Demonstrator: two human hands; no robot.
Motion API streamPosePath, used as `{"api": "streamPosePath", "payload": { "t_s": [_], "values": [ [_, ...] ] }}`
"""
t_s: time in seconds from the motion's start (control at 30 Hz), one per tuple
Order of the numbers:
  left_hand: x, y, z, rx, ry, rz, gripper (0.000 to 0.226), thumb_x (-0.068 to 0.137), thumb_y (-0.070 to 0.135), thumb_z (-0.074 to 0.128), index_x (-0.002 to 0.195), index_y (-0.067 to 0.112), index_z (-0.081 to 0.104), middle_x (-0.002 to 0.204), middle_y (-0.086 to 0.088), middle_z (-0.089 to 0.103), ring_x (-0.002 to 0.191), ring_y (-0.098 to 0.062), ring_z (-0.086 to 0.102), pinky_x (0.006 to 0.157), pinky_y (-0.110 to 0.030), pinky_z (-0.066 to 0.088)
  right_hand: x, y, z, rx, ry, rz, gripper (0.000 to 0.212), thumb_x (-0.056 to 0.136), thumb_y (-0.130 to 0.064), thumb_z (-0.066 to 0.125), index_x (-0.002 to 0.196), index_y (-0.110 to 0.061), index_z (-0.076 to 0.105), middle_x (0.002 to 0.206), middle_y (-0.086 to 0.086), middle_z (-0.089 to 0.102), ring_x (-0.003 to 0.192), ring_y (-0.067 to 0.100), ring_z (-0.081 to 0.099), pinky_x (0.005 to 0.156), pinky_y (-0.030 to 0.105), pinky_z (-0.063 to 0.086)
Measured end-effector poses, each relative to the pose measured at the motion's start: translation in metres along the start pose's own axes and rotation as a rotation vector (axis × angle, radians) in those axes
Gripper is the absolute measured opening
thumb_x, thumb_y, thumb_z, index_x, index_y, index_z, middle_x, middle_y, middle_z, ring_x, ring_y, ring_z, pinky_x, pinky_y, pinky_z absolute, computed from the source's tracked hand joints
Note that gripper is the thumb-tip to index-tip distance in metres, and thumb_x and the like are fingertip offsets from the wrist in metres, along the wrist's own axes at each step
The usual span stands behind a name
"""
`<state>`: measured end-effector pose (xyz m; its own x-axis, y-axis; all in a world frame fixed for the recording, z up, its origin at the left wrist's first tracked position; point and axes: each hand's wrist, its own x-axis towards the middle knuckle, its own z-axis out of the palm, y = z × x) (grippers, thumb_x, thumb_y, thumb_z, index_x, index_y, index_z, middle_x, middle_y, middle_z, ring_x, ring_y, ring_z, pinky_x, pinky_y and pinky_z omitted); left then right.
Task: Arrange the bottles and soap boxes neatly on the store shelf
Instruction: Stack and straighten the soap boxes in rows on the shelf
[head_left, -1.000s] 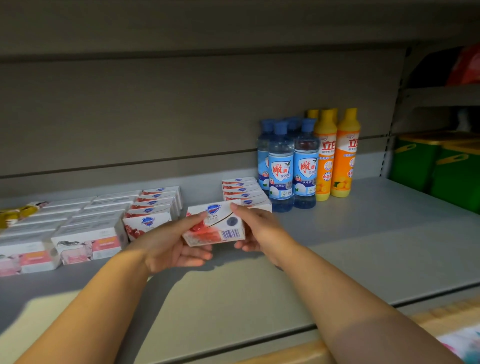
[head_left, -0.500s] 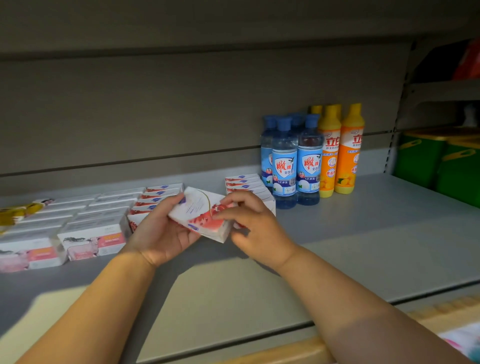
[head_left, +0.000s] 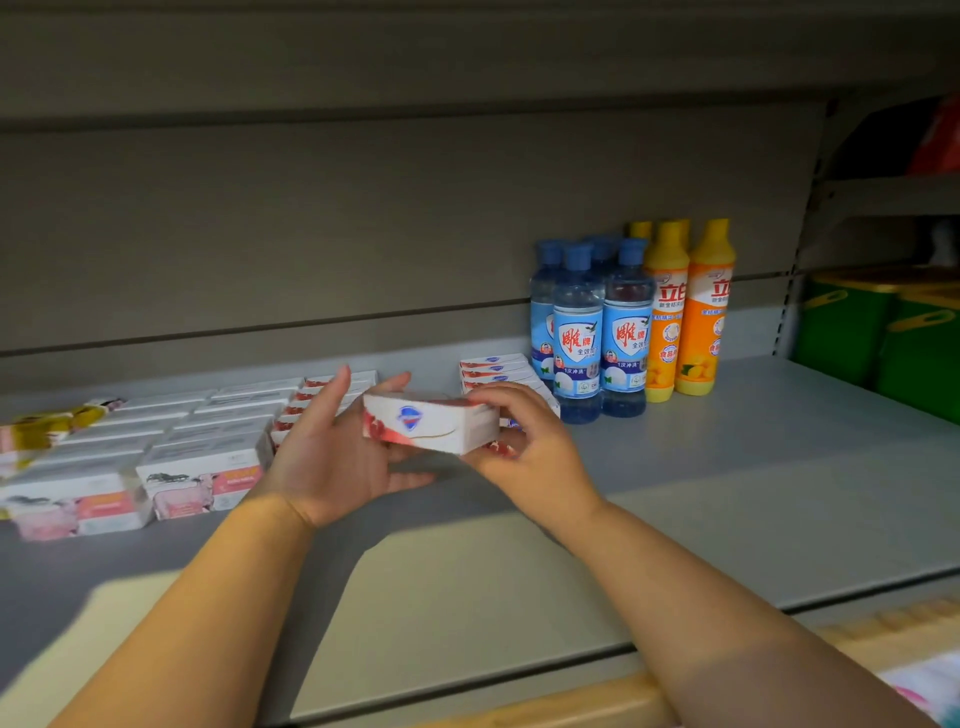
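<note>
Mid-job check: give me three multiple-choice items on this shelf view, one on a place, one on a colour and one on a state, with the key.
1. Where do the blue bottles stand relative to the orange bottles?
A) to their right
B) to their left
C) one level above them

2. The bins at far right are:
A) green
B) red
C) white

3. The soap box with the shield logo is:
A) lying flat, untouched
B) standing among the bottles
C) held by both hands

Key:
1 B: the blue group sits left of the orange.
2 A: both bins show green.
3 C: the left hand and the right hand each grip it.
</note>
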<state>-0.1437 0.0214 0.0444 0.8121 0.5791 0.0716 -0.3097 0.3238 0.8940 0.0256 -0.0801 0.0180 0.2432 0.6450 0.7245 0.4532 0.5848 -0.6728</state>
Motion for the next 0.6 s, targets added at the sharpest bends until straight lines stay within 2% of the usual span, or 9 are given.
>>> {"api": "streamPosePath", "payload": {
  "t_s": [0.07,0.1,0.17,0.23,0.3,0.37,0.47,0.53,0.6],
  "values": [
    [0.001,0.001,0.003,0.152,0.026,-0.025,0.058,0.075,0.066,0.046,0.126,0.037,0.050,0.121,-0.001,0.066,0.109,-0.023,0.064,0.087,-0.054,0.044,0.003,0.003,-0.003,0.160,-0.020,0.244,0.044,0.072,0.007,0.073,0.101,-0.025,0.060,0.109,-0.002,0.062,0.095,-0.001,0.058,0.085,0.023,0.051],
    [0.001,0.000,0.005,0.217,0.049,-0.029,0.052,0.077,0.062,0.050,0.125,0.041,0.049,0.117,0.004,0.068,0.106,-0.018,0.064,0.086,-0.050,0.045,0.004,0.006,-0.004,0.187,-0.009,0.323,0.042,0.074,0.006,0.072,0.101,-0.023,0.060,0.108,-0.002,0.064,0.094,0.002,0.060,0.086,0.028,0.052],
    [0.003,-0.002,0.009,0.422,0.111,-0.003,0.044,0.074,0.050,0.058,0.117,0.051,0.048,0.111,0.016,0.068,0.106,-0.009,0.060,0.089,-0.043,0.044,0.008,0.007,-0.006,0.344,0.013,0.482,0.026,0.081,-0.002,0.068,0.100,-0.019,0.061,0.103,0.001,0.067,0.092,0.013,0.064,0.081,0.033,0.055],
    [0.005,-0.004,0.011,0.639,0.172,0.066,0.044,0.071,0.040,0.071,0.109,0.051,0.052,0.110,0.022,0.067,0.110,-0.007,0.059,0.090,-0.038,0.044,0.010,0.005,-0.006,0.638,0.024,0.686,0.007,0.088,-0.014,0.062,0.094,-0.015,0.062,0.093,0.004,0.070,0.080,0.015,0.068,0.068,0.028,0.058],
    [0.006,-0.007,0.013,0.592,0.193,0.101,0.048,0.069,0.035,0.078,0.112,0.029,0.058,0.105,0.008,0.072,0.103,-0.017,0.065,0.079,-0.032,0.052,0.010,0.002,-0.005,0.741,0.019,0.868,0.012,0.089,-0.024,0.061,0.095,-0.014,0.063,0.079,0.003,0.071,0.061,0.014,0.068,0.051,0.023,0.055],
    [0.007,-0.009,0.018,0.422,0.212,0.044,0.052,0.065,0.041,0.073,0.108,0.013,0.061,0.093,-0.006,0.074,0.084,-0.022,0.070,0.065,-0.030,0.055,0.010,0.000,-0.004,0.731,-0.007,1.024,0.022,0.087,-0.033,0.062,0.092,-0.012,0.064,0.065,0.005,0.066,0.044,0.013,0.061,0.037,0.018,0.048],
    [0.007,-0.008,0.022,0.310,0.308,-0.176,0.057,0.060,0.050,0.070,0.097,0.009,0.061,0.074,-0.013,0.068,0.061,-0.023,0.068,0.055,-0.029,0.056,0.013,-0.001,-0.006,0.723,-0.070,1.238,0.036,0.086,-0.046,0.057,0.079,-0.011,0.064,0.048,0.002,0.055,0.032,0.008,0.051,0.028,0.013,0.039],
    [0.006,-0.006,0.021,0.349,0.346,-0.324,0.062,0.060,0.059,0.064,0.092,0.007,0.059,0.066,-0.013,0.065,0.055,-0.022,0.066,0.050,-0.027,0.055,0.014,0.000,-0.010,0.732,-0.139,1.348,0.043,0.088,-0.051,0.050,0.078,-0.012,0.063,0.044,0.000,0.052,0.030,0.005,0.049,0.026,0.012,0.036],
    [0.005,-0.005,0.018,0.412,0.344,-0.419,0.077,0.059,0.070,0.055,0.096,0.003,0.059,0.065,-0.015,0.066,0.054,-0.022,0.066,0.045,-0.025,0.053,0.013,0.002,-0.012,0.706,-0.194,1.394,0.044,0.090,-0.051,0.045,0.080,-0.012,0.062,0.043,-0.001,0.051,0.030,0.004,0.049,0.027,0.011,0.036]
  ]
}}
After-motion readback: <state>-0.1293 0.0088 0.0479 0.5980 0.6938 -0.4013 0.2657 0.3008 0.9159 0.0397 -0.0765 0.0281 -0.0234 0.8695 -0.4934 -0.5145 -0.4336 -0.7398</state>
